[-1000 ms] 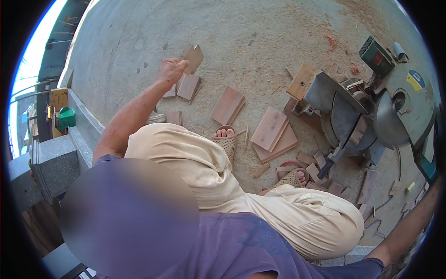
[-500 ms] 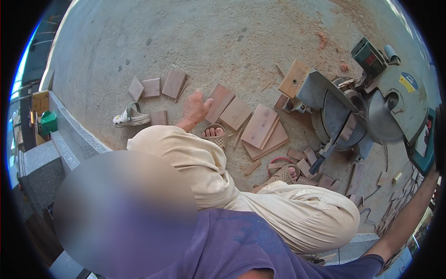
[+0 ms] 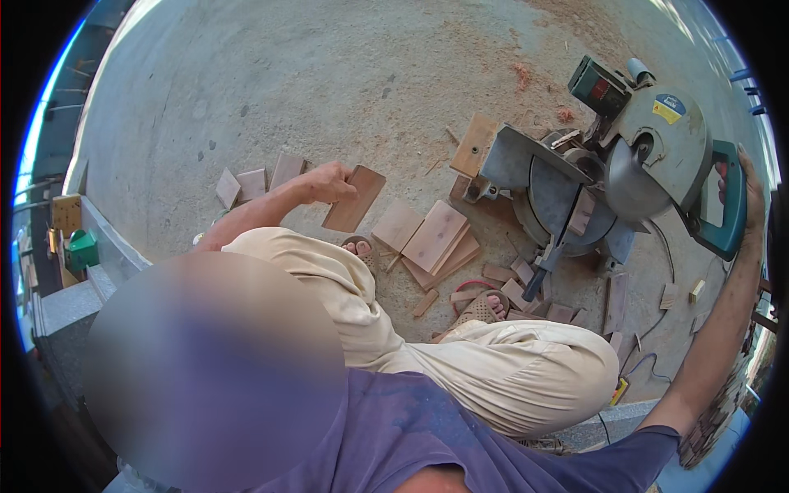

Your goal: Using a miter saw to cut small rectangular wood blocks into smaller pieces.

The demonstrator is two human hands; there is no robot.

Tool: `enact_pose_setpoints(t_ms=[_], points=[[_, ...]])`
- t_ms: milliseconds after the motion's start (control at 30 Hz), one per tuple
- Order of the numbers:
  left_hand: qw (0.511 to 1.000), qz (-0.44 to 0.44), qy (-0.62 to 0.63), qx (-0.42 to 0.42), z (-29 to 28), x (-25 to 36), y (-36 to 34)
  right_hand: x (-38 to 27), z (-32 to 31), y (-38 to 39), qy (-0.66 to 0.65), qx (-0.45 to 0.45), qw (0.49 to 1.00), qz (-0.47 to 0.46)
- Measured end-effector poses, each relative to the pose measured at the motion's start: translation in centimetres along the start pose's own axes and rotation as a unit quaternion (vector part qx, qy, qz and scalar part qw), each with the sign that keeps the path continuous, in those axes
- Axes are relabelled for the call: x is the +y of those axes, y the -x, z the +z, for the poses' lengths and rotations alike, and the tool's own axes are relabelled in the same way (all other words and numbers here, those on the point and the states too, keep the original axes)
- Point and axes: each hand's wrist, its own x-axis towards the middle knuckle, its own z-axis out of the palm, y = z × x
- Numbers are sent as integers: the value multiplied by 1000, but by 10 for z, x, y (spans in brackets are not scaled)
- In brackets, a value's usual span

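Observation:
My left hand (image 3: 330,182) pinches the edge of a flat brown wooden board (image 3: 357,202), tilted and held above the floor. Out to the right, my right hand (image 3: 749,193) is wrapped around the teal handle (image 3: 723,218) of a mitre saw (image 3: 637,191) standing on the ground. Its head is raised, with the blade mostly covered by the guard. A small wood block (image 3: 582,212) rests on the saw's round table beside the fence. Between my left hand and the saw lie a square board (image 3: 397,225) and a stack of larger boards (image 3: 436,236).
Several small boards (image 3: 251,184) lie left of my left hand. Offcuts (image 3: 514,292) are scattered by my right sandal (image 3: 479,310). A cable (image 3: 670,246) runs behind the saw. Grey stone steps (image 3: 74,311) stand at the left. Sawdust covers the concrete floor (image 3: 329,82).
My left hand has picked up the brown board from beside the square one and moved it leftward. My right hand stays on the saw handle. The view has shifted, bringing the saw further in.

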Motion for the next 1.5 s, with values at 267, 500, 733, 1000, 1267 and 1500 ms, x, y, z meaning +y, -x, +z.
enact_pose_setpoints(t_ms=[267,500,733,1000,1267,1500], points=[[842,395,-368,7,-30,185,27,-22,30,27,-33,35,999,2],[688,526,-470,174,90,242,-26,-18,24,29,-18,81,997,1],[653,579,-462,160,124,245,-81,-13,26,20,-21,66,998,13],[936,205,-158,237,139,219,-80,2,13,13,-42,37,998,-33],[998,-10,56,24,250,155,-40,2,12,8,-41,16,998,-48],[871,392,-256,150,234,166,-57,-32,43,37,-6,136,990,32]])
